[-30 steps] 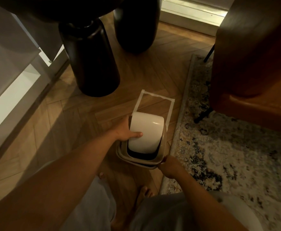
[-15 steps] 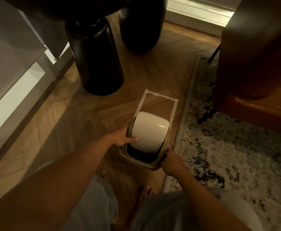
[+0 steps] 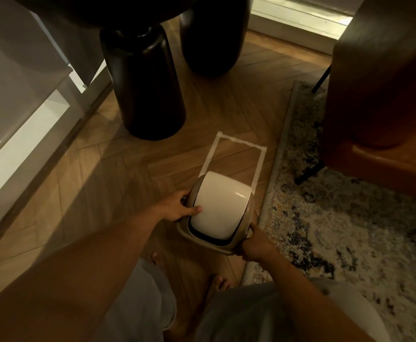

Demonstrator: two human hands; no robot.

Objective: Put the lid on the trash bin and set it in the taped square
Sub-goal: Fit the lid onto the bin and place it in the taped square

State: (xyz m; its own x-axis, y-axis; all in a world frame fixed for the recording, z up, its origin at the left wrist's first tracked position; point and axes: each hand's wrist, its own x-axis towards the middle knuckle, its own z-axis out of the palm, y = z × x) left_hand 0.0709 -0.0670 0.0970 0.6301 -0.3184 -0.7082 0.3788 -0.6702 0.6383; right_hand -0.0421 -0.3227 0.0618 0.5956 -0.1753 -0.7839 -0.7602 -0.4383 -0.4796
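Observation:
A small beige trash bin (image 3: 208, 240) stands on the wooden floor with a white curved swing lid (image 3: 219, 206) seated in its tan rim. My left hand (image 3: 177, 209) grips the rim's left side, thumb resting on the lid. My right hand (image 3: 252, 244) holds the rim's near right corner. The taped square (image 3: 260, 156), marked in white tape, lies just beyond the bin; the bin covers its near end, and I cannot tell how far it stands inside.
Two thick black table legs (image 3: 147, 85) (image 3: 212, 38) stand behind the square. A patterned rug (image 3: 350, 218) borders the square's right side, with a brown armchair (image 3: 384, 77) on it. A white cabinet (image 3: 16, 95) runs along the left. My bare feet (image 3: 217, 282) are below the bin.
The bin has shifted slightly forward toward the taped square with both hands on it. My right hand has moved up onto the rim's near right corner.

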